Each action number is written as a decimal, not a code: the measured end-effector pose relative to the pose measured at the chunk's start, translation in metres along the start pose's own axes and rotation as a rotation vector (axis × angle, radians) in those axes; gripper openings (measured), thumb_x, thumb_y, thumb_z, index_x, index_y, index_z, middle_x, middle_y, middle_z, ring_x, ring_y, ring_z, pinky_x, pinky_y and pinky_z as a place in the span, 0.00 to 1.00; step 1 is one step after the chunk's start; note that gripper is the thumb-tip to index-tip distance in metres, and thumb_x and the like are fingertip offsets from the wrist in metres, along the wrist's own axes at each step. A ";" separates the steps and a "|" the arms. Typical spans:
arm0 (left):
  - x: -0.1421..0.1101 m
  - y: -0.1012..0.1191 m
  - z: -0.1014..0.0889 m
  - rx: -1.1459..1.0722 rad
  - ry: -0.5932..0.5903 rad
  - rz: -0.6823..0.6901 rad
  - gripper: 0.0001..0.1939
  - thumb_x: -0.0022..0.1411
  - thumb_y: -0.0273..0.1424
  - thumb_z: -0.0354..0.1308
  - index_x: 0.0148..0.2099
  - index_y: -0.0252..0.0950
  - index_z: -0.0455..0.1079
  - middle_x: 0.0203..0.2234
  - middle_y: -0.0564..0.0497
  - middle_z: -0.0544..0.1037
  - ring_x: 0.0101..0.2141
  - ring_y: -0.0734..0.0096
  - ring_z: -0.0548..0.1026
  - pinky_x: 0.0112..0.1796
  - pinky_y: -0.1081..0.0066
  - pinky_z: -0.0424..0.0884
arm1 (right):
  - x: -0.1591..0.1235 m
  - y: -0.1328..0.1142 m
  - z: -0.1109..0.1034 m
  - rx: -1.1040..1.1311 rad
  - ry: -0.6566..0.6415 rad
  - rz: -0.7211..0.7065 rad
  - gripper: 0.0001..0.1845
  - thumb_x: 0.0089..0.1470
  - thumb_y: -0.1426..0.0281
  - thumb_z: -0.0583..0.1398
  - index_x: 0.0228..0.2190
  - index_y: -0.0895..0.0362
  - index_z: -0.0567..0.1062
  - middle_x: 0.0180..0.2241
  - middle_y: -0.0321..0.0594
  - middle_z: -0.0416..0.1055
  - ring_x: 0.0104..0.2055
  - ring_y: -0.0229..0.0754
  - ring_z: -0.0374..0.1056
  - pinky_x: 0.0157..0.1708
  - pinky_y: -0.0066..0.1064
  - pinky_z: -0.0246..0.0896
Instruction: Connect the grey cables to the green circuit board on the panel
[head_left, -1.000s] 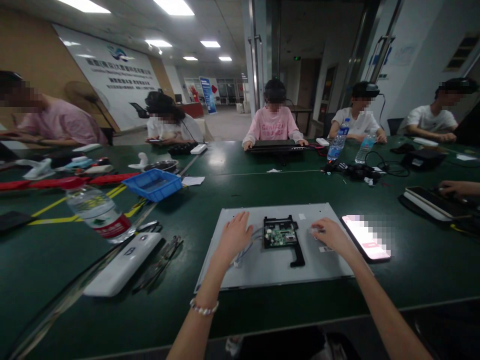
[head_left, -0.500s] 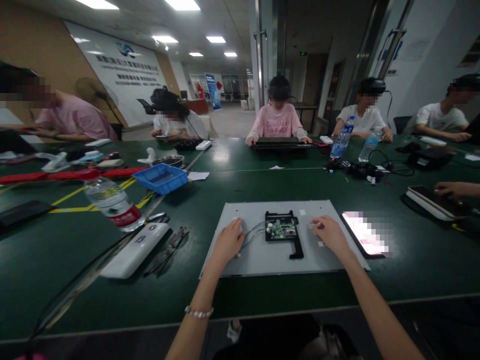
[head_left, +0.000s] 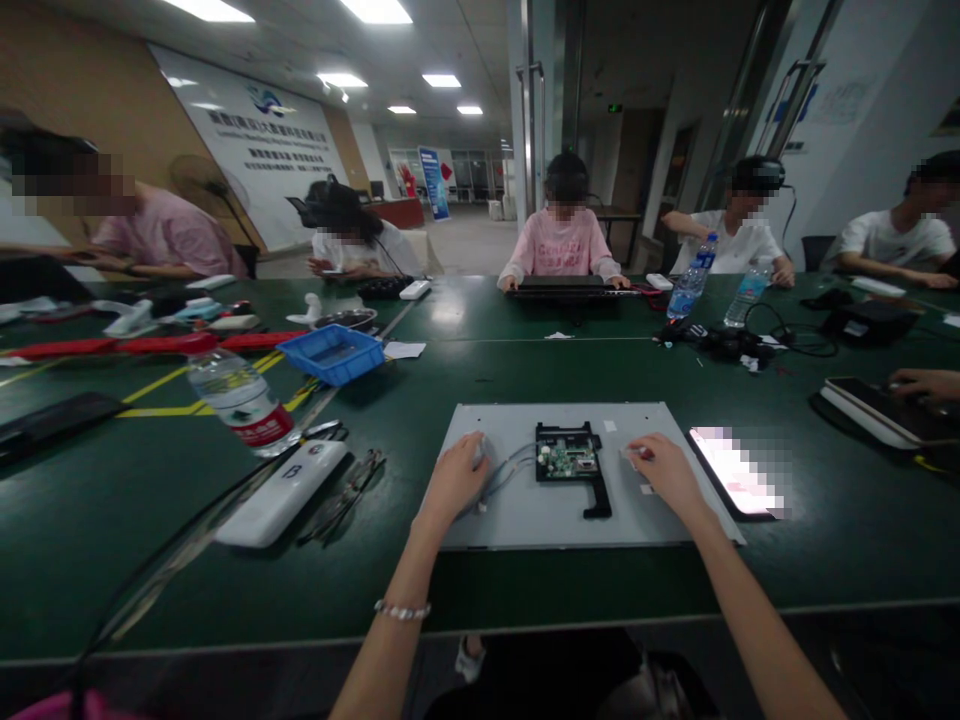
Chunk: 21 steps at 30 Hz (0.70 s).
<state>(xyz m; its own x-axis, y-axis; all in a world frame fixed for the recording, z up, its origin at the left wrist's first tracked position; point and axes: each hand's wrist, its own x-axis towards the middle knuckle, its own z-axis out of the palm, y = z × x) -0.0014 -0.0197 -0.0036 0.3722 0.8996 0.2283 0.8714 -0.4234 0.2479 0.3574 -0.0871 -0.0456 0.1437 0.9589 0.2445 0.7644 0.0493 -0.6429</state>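
Note:
A pale grey panel lies flat before me, with a green circuit board in a black plastic frame at its middle. Grey cables run left from the board toward my left hand. That hand rests over the panel's left part, its fingers curled together; whatever is in them is hidden. Over the panel's right part, my right hand pinches thumb and fingertips together, apart from the frame. Something small shows at those fingertips, too small to name.
A lit phone lies right of the panel. On the left are a white power bank, eyeglasses, a water bottle and a blue tray. Several people sit around the green table.
The whole view has shifted slightly to the right. My hands stay over the same parts of the panel. At the far right side, a seated person has raised an arm.

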 end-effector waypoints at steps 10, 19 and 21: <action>-0.002 -0.006 0.007 0.156 -0.029 -0.082 0.27 0.60 0.18 0.41 0.61 0.30 0.52 0.57 0.40 0.63 0.59 0.63 0.59 0.56 0.62 0.55 | -0.001 0.000 0.000 -0.004 0.047 -0.029 0.11 0.52 0.67 0.55 0.34 0.58 0.76 0.36 0.42 0.72 0.31 0.40 0.69 0.36 0.31 0.62; 0.000 -0.002 0.008 0.119 0.037 -0.018 0.25 0.63 0.21 0.38 0.62 0.29 0.52 0.59 0.41 0.60 0.60 0.63 0.55 0.58 0.61 0.52 | -0.004 0.005 -0.001 0.098 0.033 0.007 0.18 0.49 0.64 0.58 0.42 0.57 0.74 0.40 0.44 0.72 0.33 0.41 0.69 0.36 0.33 0.64; -0.001 0.001 0.004 0.097 0.046 -0.016 0.24 0.64 0.22 0.38 0.62 0.28 0.52 0.59 0.41 0.60 0.60 0.63 0.55 0.58 0.60 0.53 | -0.004 0.005 0.000 0.096 0.019 0.011 0.18 0.49 0.64 0.58 0.42 0.57 0.74 0.40 0.44 0.72 0.33 0.41 0.69 0.36 0.33 0.64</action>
<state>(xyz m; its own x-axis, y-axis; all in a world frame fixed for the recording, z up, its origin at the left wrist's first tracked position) 0.0009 -0.0206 -0.0075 0.3448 0.8995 0.2683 0.9047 -0.3946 0.1604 0.3604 -0.0908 -0.0494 0.1638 0.9542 0.2502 0.6992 0.0666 -0.7118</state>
